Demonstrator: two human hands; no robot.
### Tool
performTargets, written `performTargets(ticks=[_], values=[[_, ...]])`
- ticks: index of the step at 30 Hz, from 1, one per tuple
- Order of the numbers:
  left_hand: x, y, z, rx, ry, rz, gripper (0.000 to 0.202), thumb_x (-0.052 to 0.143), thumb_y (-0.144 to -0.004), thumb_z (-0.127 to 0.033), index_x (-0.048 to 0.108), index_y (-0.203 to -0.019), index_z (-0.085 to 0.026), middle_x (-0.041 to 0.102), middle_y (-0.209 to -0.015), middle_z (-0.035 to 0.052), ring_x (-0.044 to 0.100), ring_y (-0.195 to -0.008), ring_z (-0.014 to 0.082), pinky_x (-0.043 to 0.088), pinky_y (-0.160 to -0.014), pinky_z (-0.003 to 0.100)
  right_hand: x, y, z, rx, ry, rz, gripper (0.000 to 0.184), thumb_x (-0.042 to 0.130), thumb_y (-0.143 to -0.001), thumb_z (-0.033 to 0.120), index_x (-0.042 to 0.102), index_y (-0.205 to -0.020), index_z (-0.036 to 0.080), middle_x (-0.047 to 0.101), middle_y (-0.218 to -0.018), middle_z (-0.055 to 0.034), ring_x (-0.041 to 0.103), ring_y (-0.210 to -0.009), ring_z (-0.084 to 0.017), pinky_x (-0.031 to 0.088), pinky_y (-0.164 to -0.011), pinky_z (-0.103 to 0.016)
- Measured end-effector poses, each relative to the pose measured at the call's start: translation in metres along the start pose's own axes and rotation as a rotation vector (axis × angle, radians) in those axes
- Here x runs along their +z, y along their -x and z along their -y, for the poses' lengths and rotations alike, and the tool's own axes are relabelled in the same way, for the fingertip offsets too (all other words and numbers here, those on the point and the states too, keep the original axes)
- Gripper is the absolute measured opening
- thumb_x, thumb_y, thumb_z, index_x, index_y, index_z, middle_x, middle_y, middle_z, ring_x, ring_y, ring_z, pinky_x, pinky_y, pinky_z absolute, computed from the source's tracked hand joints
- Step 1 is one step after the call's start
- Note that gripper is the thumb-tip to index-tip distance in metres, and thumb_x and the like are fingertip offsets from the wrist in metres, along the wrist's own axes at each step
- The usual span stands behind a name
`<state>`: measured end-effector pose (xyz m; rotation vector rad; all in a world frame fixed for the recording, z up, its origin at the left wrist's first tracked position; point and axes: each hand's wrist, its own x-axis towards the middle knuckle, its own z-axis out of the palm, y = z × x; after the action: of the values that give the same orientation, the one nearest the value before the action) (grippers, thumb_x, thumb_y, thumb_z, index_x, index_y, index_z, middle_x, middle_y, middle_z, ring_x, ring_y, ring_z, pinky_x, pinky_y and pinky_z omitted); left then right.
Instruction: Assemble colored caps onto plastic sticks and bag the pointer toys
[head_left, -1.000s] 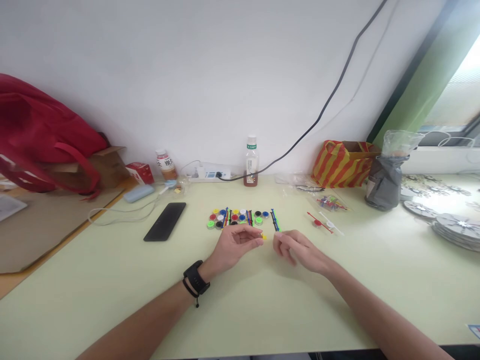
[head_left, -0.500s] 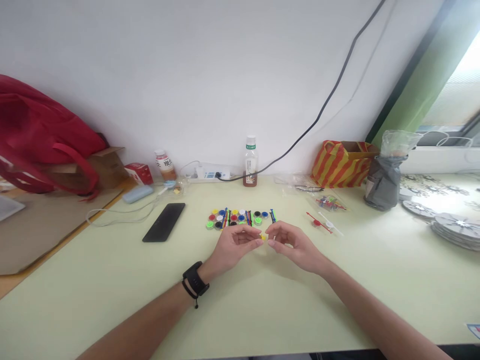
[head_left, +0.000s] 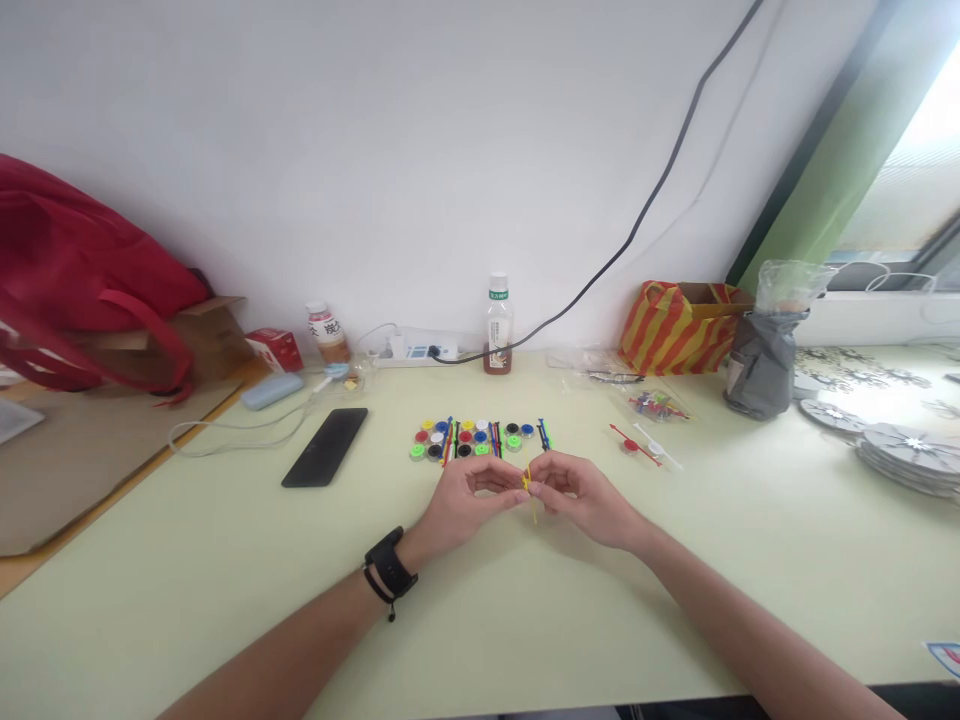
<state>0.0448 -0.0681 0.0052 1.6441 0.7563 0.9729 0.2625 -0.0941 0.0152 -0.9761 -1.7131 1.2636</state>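
Observation:
Fingertip to fingertip, my left hand (head_left: pixel 471 505) and my right hand (head_left: pixel 589 502) pinch a small yellow plastic arrow (head_left: pixel 534 512) between them. The arrow is thin and stands nearly upright; the fingers hide its middle. Just beyond my hands lie coloured round plastic discs (head_left: pixel 481 451) in red, blue, green, black, white and yellow. Thin coloured plastic arrows (head_left: pixel 544 434) are grouped among them. To the right of my right hand rest a red arrow with a round piece (head_left: pixel 631 446) and a white one (head_left: pixel 654 444).
A black phone (head_left: pixel 325 447) lies at left. Against the wall stand a drink bottle (head_left: pixel 498 330), a power strip (head_left: pixel 420 347) and a striped bag (head_left: pixel 671 330). A bag of small parts (head_left: pixel 658 405) and stacked grey discs (head_left: pixel 907 460) are at right.
My hands have come together, and my right fingers now meet the left at the yellow piece. A thin yellow arrow now shows above and below the fingertips. The view shifted slightly.

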Motion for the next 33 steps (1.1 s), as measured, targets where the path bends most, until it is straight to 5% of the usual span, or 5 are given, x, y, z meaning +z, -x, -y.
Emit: performTargets(ticks=[6,16,22,27,33], values=[[0.003,0.0,-0.002,0.043,-0.219,-0.058,0.047,0.081,-0.084,-0.036,0.067,-0.127,-0.022,0.076,-0.109,0.0075,0.07,-0.085,0.0172,0.058,-0.075,0.03,-0.008,-0.001,-0.004,-0.026,0.154,-0.087,0.03,0.06,-0.099,0.051,0.063,-0.097,0.021,0.065,-0.085,-0.0022,0.055,-0.07,-0.015,0.047,-0.065,-0.029],[-0.002,0.002,0.002,0.124,-0.502,-0.058,0.02,0.064,-0.096,-0.027,0.071,-0.114,-0.025,0.073,-0.096,0.0014,0.056,-0.076,0.0149,0.046,-0.069,0.028,-0.083,-0.002,-0.028,-0.136,0.816,-0.712,0.015,0.049,-0.101,0.033,0.058,-0.098,0.021,0.066,-0.091,-0.0067,0.059,-0.074,-0.02,0.045,-0.07,-0.032],[0.001,0.006,0.001,0.17,-0.613,0.023,0.017,0.061,-0.098,-0.025,0.069,-0.112,-0.025,0.073,-0.102,0.0016,0.06,-0.087,0.0182,0.05,-0.086,0.034,-0.09,0.001,-0.04,0.232,1.02,-0.319,0.018,0.049,-0.092,0.014,0.052,-0.075,0.021,0.067,-0.083,-0.0062,0.06,-0.074,-0.019,0.037,-0.066,-0.029],[-0.002,0.007,-0.001,0.237,-0.721,0.045,0.018,0.061,-0.098,-0.023,0.067,-0.114,-0.026,0.071,-0.114,0.0033,0.059,-0.113,0.0234,0.047,-0.104,0.041,-0.09,-0.002,-0.038,0.343,1.092,-0.288,0.017,0.048,-0.093,0.014,0.054,-0.079,0.02,0.068,-0.09,-0.0085,0.061,-0.077,-0.019,0.034,-0.064,-0.028],[-0.006,0.002,-0.004,0.259,-0.958,0.054,0.048,0.061,-0.099,-0.035,0.053,-0.145,-0.027,0.055,-0.149,0.0081,0.046,-0.131,0.0317,0.04,-0.114,0.053,-0.111,0.004,-0.044,0.501,1.221,-0.366,0.014,0.052,-0.089,0.011,0.06,-0.081,0.019,0.067,-0.087,-0.0096,0.062,-0.077,-0.022,0.032,-0.061,-0.03]])
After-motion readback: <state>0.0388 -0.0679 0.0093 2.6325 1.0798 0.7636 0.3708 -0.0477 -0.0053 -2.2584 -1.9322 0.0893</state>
